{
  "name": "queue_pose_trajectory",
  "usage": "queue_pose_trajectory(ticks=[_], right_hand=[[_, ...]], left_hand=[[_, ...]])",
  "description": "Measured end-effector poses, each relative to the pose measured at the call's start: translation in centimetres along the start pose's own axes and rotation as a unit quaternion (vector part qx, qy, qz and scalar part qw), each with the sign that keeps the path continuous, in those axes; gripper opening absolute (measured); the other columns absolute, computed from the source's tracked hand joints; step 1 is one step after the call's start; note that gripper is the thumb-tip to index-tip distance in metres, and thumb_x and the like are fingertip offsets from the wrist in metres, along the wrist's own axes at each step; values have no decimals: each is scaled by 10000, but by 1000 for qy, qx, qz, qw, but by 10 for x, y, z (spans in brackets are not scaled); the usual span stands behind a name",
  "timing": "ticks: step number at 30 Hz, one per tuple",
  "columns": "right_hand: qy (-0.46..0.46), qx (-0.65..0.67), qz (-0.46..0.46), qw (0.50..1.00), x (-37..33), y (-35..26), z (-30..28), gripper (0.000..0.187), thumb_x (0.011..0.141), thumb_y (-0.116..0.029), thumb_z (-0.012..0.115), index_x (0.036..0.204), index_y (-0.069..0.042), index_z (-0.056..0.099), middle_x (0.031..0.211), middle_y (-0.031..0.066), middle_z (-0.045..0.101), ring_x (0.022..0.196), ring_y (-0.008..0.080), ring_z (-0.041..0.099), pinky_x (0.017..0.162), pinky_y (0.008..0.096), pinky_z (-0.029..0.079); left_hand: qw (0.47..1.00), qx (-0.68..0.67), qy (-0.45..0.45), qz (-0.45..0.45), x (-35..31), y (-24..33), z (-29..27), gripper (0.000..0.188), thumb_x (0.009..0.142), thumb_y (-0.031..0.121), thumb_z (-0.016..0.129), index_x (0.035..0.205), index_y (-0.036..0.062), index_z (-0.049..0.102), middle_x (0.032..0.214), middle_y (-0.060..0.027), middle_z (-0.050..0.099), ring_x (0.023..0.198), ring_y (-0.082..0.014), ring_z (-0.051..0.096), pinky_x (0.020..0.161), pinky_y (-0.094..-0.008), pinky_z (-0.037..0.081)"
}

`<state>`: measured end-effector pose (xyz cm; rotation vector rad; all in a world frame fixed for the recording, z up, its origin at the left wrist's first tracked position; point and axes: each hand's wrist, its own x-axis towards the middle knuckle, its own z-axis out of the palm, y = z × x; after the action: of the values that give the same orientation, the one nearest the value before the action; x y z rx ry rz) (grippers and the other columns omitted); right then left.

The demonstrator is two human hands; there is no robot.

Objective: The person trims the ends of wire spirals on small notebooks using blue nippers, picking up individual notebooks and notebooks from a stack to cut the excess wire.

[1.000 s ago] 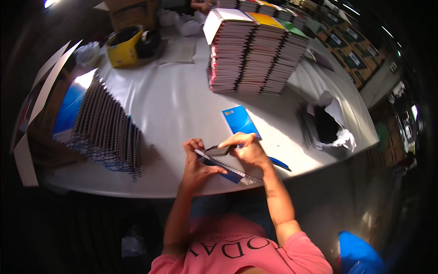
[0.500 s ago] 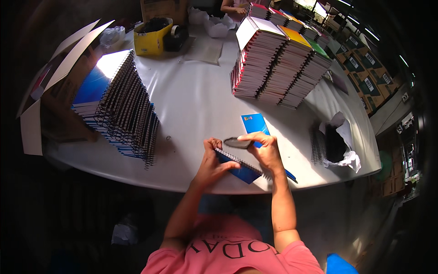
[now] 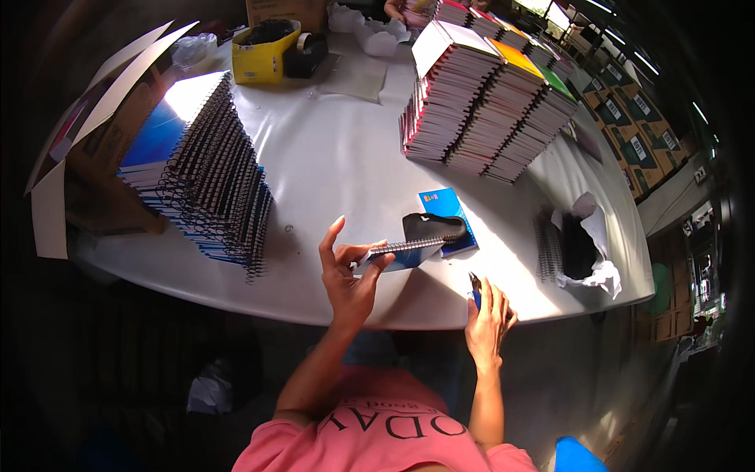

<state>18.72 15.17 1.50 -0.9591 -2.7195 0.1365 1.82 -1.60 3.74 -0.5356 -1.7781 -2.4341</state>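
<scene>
My left hand [image 3: 350,279] pinches a small blue-covered spiral notebook [image 3: 409,256] by its left end, thumb on one side and fingers on the other, with the index finger raised. The metal coil faces up along the top edge, and the notebook is held nearly on edge above the table. My right hand [image 3: 489,318], close to the table's near edge, is closed around blue-handled pliers [image 3: 476,296] with dark jaws pointing away from me. Beyond the held notebook, a black rounded object [image 3: 425,226] rests partly over another small blue notebook [image 3: 452,206]. What the black object is, I cannot make out.
A tall stack of blue spiral notebooks [image 3: 224,185] stands left beside an open carton [image 3: 114,169]. Tall stacks of coloured notebooks [image 3: 480,102] stand far right. Loose coils in white paper [image 3: 582,244] lie at right. Behind are a yellow box [image 3: 259,65], black tape [image 3: 305,57] and another person [image 3: 410,12].
My right hand has put the black object down by the flat notebook and taken up the pliers. My left hand has tilted the held notebook so its coil runs nearly level.
</scene>
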Motion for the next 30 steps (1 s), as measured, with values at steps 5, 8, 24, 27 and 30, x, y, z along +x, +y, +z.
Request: queue_pose_trajectory(ticks=[5, 8, 24, 27, 30], right_hand=[[120, 358, -85, 922, 13, -42, -32, 386, 881, -252, 612, 1199, -35, 579, 1107, 153, 553, 941, 313, 566, 790, 358, 480], [51, 363, -178, 913, 17, -82, -75, 388, 851, -290, 638, 1176, -81, 612, 1076, 113, 562, 971, 288, 547, 867, 387, 414], [-338, 621, -42, 706, 16, -93, -78, 342, 978, -322, 449, 1164, -47, 533, 769, 74, 608, 608, 124, 578, 527, 247, 466], [-435, 739, 42, 513, 17, -87, -70, 346, 975, -317, 450, 1169, -41, 527, 871, 106, 610, 711, 182, 611, 609, 266, 488], [-90, 449, -222, 861, 17, -85, -56, 356, 949, -304, 494, 1182, -37, 531, 967, 146, 585, 868, 259, 608, 718, 329, 482]], left_hand=[[996, 49, 5, 77, -3, -1, 2, 782, 744, -78, 711, 1379, 59, 276, 781, -33, 587, 828, -135, 603, 794, -262, 461], [989, 101, 14, 111, -4, 4, 1, 765, 728, -79, 720, 1359, 24, 301, 785, -34, 595, 817, -132, 590, 796, -261, 450], [914, 220, 6, 341, -2, 6, -3, 634, 672, -129, 703, 1234, -2, 440, 914, -124, 685, 759, -165, 626, 732, -251, 484], [937, 150, 24, 315, -4, 0, 2, 612, 694, -106, 718, 1230, 1, 444, 910, -118, 674, 763, -154, 612, 718, -237, 468], [966, 88, 74, 233, -1, -1, 2, 625, 729, -82, 724, 1264, 14, 415, 925, -87, 631, 819, -116, 573, 619, -183, 440]])
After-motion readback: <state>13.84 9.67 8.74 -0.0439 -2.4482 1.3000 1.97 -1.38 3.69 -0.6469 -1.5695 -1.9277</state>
